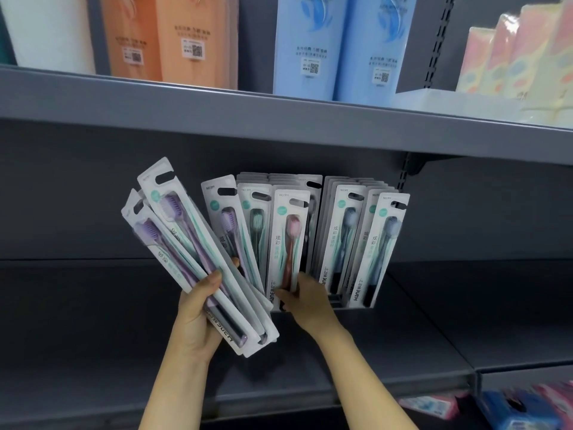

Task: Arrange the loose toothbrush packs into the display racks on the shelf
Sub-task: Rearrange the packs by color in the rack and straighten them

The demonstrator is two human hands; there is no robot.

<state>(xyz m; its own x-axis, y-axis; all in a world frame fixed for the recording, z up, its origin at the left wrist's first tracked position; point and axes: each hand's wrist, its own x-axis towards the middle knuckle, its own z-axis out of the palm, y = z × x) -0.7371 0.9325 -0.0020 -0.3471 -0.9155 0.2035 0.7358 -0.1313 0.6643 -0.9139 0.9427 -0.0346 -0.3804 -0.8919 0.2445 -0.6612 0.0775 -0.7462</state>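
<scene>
Holding a fanned bundle of purple toothbrush packs (198,259), the left hand (198,318) curls its fingers and thumb around the lower ends so the hang-tab tops splay up and left, probably to keep each pack separable for picking one at a time. The pink toothbrush pack (286,246) stands upright at the front of the left display rack (279,307); the right hand (305,301) pinches its bottom edge, apparently seating or squaring it in its slot. Packs behind it stand in rows, faces forward, so colours read from the aisle. A second rack (356,301) just beside holds blue-brush packs (384,243) the same way. Both racks sit on the grey shelf (418,330), well back from its front lip. Orange and blue cartons (335,48) stand on the shelf above.
</scene>
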